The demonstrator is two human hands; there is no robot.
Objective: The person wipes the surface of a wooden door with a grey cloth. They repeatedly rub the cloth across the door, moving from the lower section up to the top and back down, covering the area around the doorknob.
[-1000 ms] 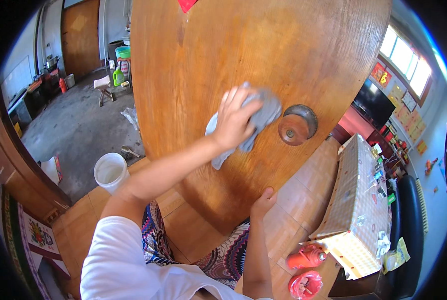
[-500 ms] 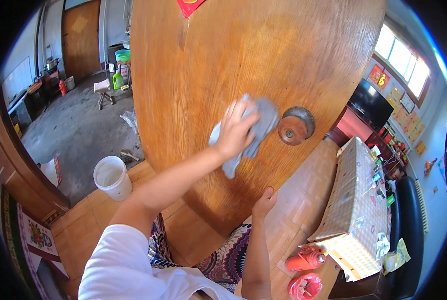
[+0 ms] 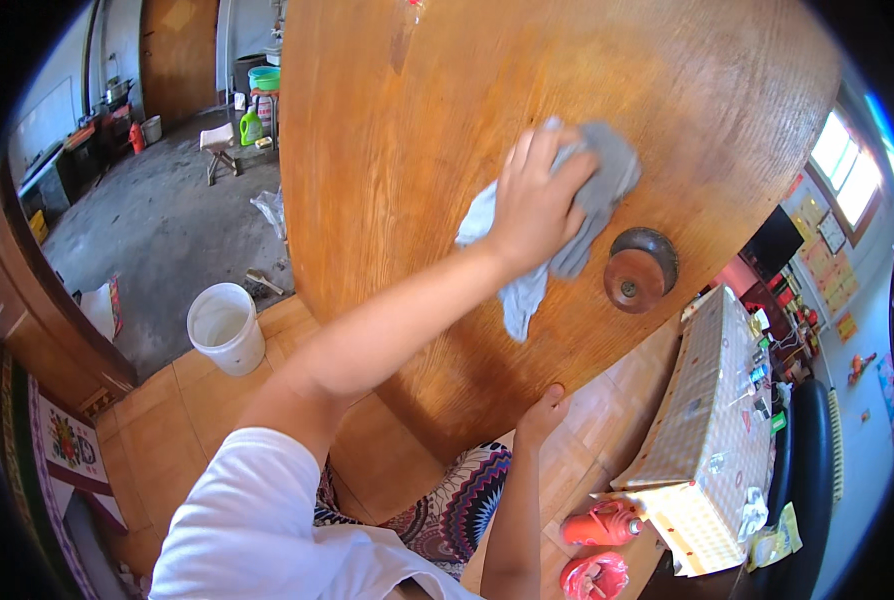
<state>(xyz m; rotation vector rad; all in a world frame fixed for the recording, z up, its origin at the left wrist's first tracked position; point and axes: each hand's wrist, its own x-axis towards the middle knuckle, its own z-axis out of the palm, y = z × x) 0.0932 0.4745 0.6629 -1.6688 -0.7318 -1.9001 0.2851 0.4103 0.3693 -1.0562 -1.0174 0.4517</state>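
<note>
A brown wooden door (image 3: 447,90) fills the middle of the view, with a round doorknob (image 3: 635,280) near its right edge. My left hand (image 3: 542,200) is closed over a grey and pale-blue cloth (image 3: 607,180), pressing it against the door's face, up and left of the knob. Part of the cloth hangs below the fingers. Lower down, my right hand (image 3: 541,416) grips the door's edge; its thumb shows, while the other fingers are mostly hidden.
A white bucket (image 3: 225,330) stands on the tiles at left, beside the doorway to a grey-floored room with a small stool (image 3: 217,140). At right are a table with a checked cloth (image 3: 712,440), a red thermos (image 3: 601,524) and a red bin (image 3: 595,576).
My left hand and the cloth have moved up and to the right across the door. The door and knob sit farther right in view. My right hand keeps its hold on the edge.
</note>
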